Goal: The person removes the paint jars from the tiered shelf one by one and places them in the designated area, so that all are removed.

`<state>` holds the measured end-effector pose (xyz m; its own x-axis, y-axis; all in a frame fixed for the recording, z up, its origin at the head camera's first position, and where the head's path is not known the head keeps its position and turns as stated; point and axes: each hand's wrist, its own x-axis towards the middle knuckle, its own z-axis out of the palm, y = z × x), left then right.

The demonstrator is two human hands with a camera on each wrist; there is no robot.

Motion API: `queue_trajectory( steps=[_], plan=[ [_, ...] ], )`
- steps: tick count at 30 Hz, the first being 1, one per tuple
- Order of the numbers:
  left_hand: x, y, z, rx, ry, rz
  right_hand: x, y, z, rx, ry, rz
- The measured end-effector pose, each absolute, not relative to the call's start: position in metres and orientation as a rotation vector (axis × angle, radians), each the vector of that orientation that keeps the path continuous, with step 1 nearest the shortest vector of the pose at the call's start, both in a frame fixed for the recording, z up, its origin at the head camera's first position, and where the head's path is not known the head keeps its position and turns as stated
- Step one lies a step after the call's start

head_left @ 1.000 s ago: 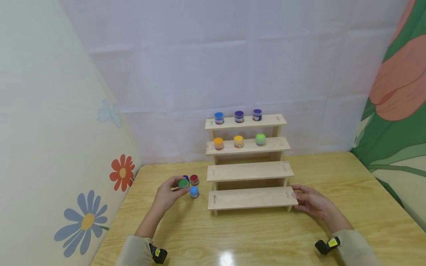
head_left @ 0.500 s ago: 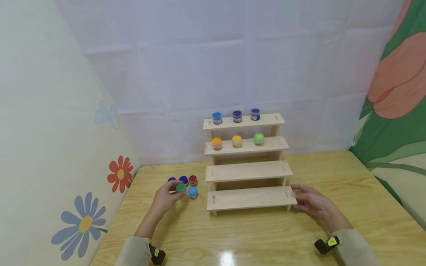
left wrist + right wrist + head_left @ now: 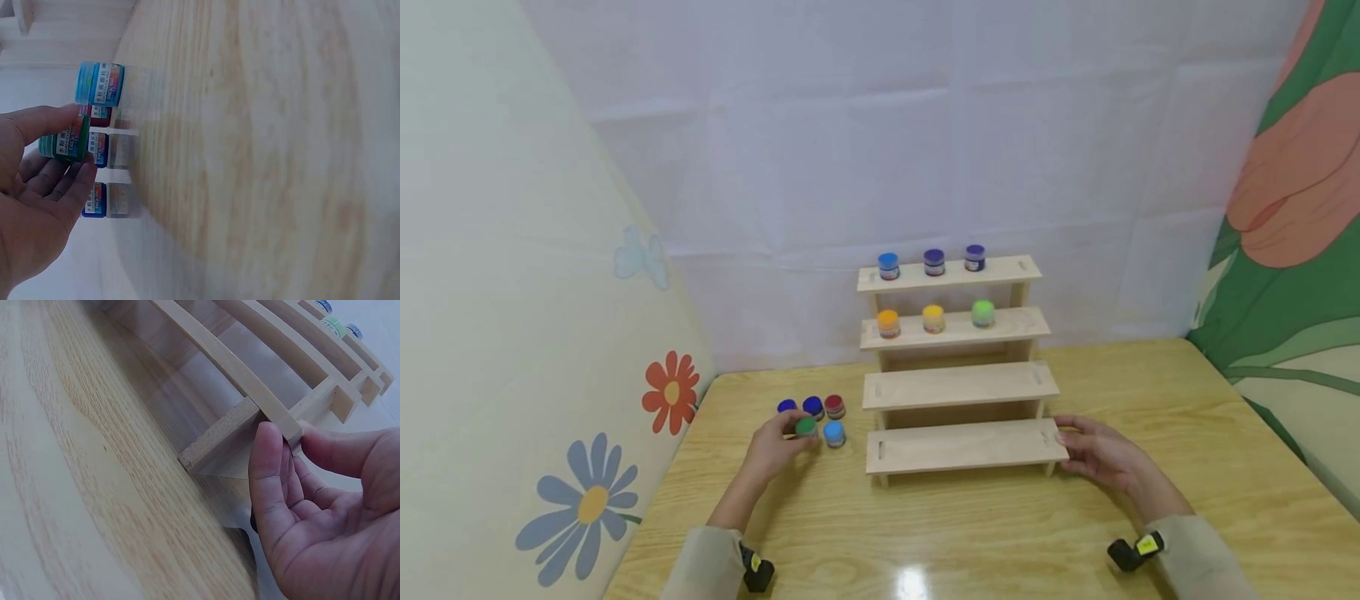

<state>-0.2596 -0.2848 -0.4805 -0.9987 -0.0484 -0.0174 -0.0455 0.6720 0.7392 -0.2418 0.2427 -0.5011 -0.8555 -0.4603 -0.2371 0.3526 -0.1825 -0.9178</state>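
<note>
My left hand [image 3: 767, 452] pinches a green-lidded paint jar [image 3: 807, 427] between thumb and fingers. In the left wrist view the base of this green jar [image 3: 70, 140] is raised off the tabletop. Close by on the table stand a light blue jar [image 3: 834, 434], a dark red jar [image 3: 834, 407] and two dark blue jars [image 3: 813, 407], one partly behind my fingers. At the right end of the wooden step rack [image 3: 966, 447], my right hand [image 3: 1105, 457] grips the corner of the lowest board, thumb on top and fingers below, as the right wrist view shows.
Three jars with blue and purple lids [image 3: 934, 262] stand on the rack's top board. Orange, yellow and light green jars [image 3: 982, 314] line the second board. The lower two boards are bare. A white cloth [image 3: 820, 183] hangs behind the wooden table [image 3: 955, 533].
My left hand has moved the green jar slightly left and lower, nearer the table. The dark blue jars now show more fully behind it. My right hand keeps its grip on the rack.
</note>
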Motion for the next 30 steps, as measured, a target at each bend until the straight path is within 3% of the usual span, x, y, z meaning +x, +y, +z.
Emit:
queue_trajectory(
  steps=[30],
  plan=[
    [-0.265,-0.287,-0.492,0.069,-2.954,-1.171,-0.243,0.243,-0.501,-0.127,1.558,-2.079]
  ],
)
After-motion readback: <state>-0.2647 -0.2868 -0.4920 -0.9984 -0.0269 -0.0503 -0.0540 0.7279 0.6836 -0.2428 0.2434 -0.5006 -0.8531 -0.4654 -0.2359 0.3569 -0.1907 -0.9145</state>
